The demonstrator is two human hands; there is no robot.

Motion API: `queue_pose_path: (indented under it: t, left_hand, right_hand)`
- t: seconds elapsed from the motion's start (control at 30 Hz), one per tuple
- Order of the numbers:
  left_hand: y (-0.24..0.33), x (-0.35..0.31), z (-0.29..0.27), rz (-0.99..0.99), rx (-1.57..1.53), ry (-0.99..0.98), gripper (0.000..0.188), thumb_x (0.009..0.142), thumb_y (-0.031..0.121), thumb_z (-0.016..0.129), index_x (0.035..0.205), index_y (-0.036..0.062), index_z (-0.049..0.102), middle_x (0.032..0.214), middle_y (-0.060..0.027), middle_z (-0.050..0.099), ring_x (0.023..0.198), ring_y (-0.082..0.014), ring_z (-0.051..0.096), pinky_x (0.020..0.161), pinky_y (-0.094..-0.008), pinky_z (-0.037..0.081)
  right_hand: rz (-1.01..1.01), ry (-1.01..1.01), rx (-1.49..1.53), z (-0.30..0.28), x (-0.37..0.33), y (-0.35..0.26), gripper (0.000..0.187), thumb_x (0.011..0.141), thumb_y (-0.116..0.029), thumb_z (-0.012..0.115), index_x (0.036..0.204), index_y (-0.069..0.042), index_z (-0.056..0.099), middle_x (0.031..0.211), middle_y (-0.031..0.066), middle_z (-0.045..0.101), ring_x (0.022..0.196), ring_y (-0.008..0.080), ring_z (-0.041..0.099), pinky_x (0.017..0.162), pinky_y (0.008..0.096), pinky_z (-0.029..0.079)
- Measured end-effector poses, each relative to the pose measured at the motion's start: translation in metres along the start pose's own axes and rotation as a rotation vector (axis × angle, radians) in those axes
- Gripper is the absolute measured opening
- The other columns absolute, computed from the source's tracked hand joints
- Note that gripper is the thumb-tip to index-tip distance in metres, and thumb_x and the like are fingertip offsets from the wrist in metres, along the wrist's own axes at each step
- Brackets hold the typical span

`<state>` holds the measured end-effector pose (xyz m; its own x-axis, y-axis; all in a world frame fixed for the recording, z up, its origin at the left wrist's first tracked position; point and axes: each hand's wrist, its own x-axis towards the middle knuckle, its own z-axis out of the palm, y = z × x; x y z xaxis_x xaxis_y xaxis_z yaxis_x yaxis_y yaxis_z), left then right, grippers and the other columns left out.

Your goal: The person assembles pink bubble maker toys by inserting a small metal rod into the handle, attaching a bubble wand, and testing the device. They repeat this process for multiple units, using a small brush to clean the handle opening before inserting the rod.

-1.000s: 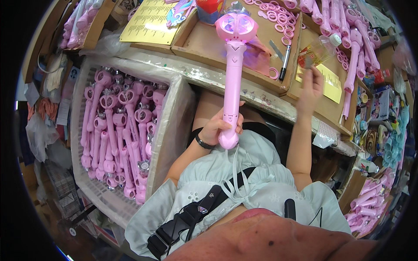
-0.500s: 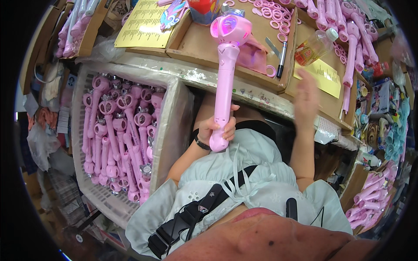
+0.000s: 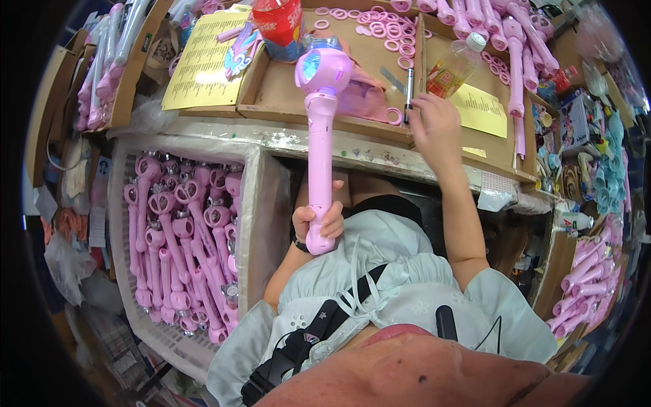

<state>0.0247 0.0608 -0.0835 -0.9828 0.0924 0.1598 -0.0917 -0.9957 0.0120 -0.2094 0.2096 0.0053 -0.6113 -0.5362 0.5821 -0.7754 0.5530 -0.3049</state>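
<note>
Wrapped round the lower end of a pink toy wand (image 3: 320, 142) is my left hand (image 3: 319, 220). The wand stands upright in front of my lap. Its round head has a clear window lit bluish and a transparent top. My right hand (image 3: 437, 129) is over the front edge of a cardboard tray (image 3: 271, 95), its fingers loosely bent and apart, with nothing visible in them. Close by its fingertips are a black-and-silver marker pen (image 3: 409, 88) and a pink ring (image 3: 394, 116). A pink cloth (image 3: 363, 95) lies in the tray, partly behind the wand's head.
A white crate (image 3: 146, 319) full of similar pink wands stands at my left. Several pink rings (image 3: 390, 30), a red cup (image 3: 278, 27) and a drink bottle (image 3: 454, 68) are on the bench. Yellow printed sheets (image 3: 203, 68) lie there. More pink wand parts (image 3: 590, 271) are at the right.
My right hand has moved left and toward the marker pen. The wand in my left hand has turned; its window shows blue light instead of purple. The whole view has shifted slightly.
</note>
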Motion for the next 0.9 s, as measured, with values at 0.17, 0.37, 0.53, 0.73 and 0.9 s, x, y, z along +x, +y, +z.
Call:
queue_pose_path:
  t: [0.17, 0.37, 0.53, 0.73, 0.9]
  left_hand:
    - [0.006, 0.004, 0.012, -0.004, 0.148, 0.144, 0.077, 0.075, 0.018, 0.056, 0.143, 0.0095, 0.021, 0.075, -0.0072, 0.045, 0.052, -0.0155, 0.045, 0.055, -0.0320, 0.045]
    - [0.014, 0.011, 0.027, -0.031, 0.344, 0.264, 0.074, 0.077, 0.017, 0.054, 0.142, 0.0058, 0.021, 0.080, -0.0097, 0.046, 0.056, -0.0175, 0.048, 0.057, -0.0354, 0.049]
    - [0.026, 0.008, 0.027, -0.066, 0.305, 0.262, 0.072, 0.079, 0.017, 0.054, 0.143, 0.0058, 0.022, 0.080, -0.0094, 0.045, 0.057, -0.0169, 0.047, 0.057, -0.0342, 0.047]
    - [0.033, 0.003, 0.022, -0.093, 0.088, 0.164, 0.073, 0.078, 0.018, 0.054, 0.143, 0.0056, 0.022, 0.081, -0.0100, 0.045, 0.057, -0.0170, 0.045, 0.057, -0.0338, 0.046]
    - [0.035, 0.005, 0.020, -0.110, 0.091, 0.176, 0.072, 0.078, 0.017, 0.055, 0.142, 0.0059, 0.024, 0.080, -0.0108, 0.045, 0.056, -0.0176, 0.046, 0.058, -0.0356, 0.047]
  right_hand:
    - [0.274, 0.008, 0.073, -0.042, -0.031, 0.038, 0.014, 0.083, -0.016, 0.062, 0.089, -0.004, 0.064, 0.088, 0.0124, 0.064, 0.085, 0.0297, 0.060, 0.075, 0.0366, 0.047]
    - [0.490, 0.045, -0.124, -0.088, -0.060, 0.076, 0.020, 0.087, -0.019, 0.060, 0.092, -0.001, 0.064, 0.088, 0.0141, 0.065, 0.081, 0.0299, 0.062, 0.071, 0.0356, 0.048]
    - [0.598, -0.144, 0.036, -0.082, -0.058, 0.089, 0.029, 0.088, -0.028, 0.056, 0.087, 0.000, 0.066, 0.085, 0.0180, 0.066, 0.081, 0.0352, 0.062, 0.072, 0.0392, 0.048]
    - [0.655, -0.537, -0.120, -0.061, -0.040, 0.095, 0.044, 0.087, -0.041, 0.052, 0.080, 0.000, 0.067, 0.078, 0.0204, 0.064, 0.079, 0.0369, 0.061, 0.072, 0.0419, 0.047]
    - [0.699, -0.231, -0.285, -0.084, -0.045, 0.127, 0.036, 0.087, -0.036, 0.051, 0.088, -0.005, 0.068, 0.087, 0.0178, 0.066, 0.082, 0.0341, 0.063, 0.071, 0.0444, 0.049]
